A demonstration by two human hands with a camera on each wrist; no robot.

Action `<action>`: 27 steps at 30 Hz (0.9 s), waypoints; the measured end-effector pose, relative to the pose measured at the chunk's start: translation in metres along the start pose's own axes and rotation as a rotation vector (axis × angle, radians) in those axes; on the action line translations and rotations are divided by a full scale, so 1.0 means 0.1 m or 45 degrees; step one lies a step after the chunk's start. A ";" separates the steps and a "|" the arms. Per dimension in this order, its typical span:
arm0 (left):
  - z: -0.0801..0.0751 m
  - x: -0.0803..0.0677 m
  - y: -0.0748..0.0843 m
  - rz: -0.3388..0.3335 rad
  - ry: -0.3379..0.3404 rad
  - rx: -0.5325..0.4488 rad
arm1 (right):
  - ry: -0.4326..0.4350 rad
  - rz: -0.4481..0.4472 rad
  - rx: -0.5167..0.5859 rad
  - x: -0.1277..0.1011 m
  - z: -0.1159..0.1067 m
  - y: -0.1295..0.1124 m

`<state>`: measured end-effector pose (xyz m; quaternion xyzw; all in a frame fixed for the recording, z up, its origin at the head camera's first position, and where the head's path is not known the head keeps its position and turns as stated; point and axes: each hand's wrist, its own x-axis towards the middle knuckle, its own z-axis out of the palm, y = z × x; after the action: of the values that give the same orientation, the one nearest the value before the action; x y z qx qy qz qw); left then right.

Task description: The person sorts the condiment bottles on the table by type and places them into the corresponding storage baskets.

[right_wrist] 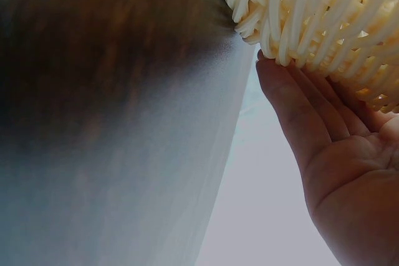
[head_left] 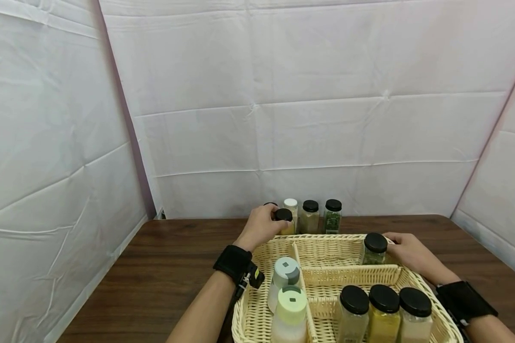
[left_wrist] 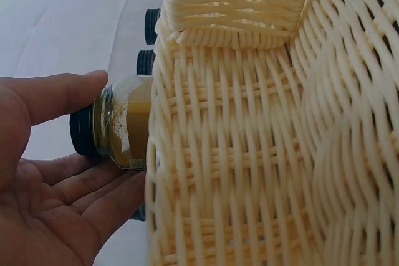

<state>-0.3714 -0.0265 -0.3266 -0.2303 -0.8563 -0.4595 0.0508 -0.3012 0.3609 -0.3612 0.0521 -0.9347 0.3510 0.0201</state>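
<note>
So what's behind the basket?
A white-lidded jar, two black-lidded jars, and a yellow jar in the left hand, which hides most of a fifth jar. The basket covers their bottoms.

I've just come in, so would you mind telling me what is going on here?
A person's left grip holds a black-lidded jar of yellow contents just beyond the far rim of a wicker basket, while the right grip holds the basket's far right corner. Two pale-lidded bottles and four other black-lidded jars stand in the basket. A few more jars stand behind it.
</note>
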 end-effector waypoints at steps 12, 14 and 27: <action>-0.13 -0.03 0.11 0.076 0.053 0.012 | 0.009 -0.029 -0.009 0.01 -0.01 0.01; -0.17 -0.04 0.14 0.085 0.068 0.007 | 0.014 -0.032 -0.017 0.01 0.00 0.02; -0.36 -0.12 0.35 0.145 0.114 -0.021 | 0.034 -0.051 -0.027 -0.01 0.01 0.02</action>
<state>-0.3500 -0.0429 -0.2827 -0.2581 -0.8348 -0.4729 0.1133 -0.3002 0.3621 -0.3636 0.0657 -0.9369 0.3411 0.0403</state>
